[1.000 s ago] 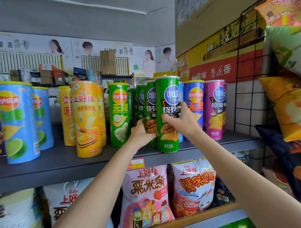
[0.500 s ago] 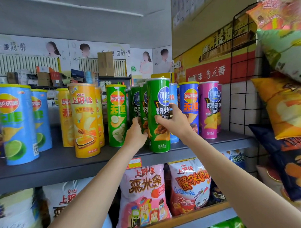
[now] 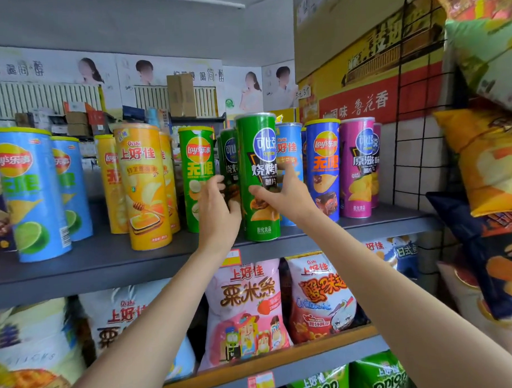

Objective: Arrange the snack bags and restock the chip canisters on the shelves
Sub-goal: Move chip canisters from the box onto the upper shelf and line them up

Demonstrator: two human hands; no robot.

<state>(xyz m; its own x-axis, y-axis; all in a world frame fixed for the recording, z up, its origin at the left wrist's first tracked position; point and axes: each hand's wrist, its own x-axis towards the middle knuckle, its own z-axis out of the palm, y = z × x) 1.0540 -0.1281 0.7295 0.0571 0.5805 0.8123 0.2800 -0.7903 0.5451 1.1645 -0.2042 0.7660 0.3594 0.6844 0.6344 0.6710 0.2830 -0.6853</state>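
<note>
Both forearms are bare, with no sleeves, gloves, rings or watch visible.
</note>
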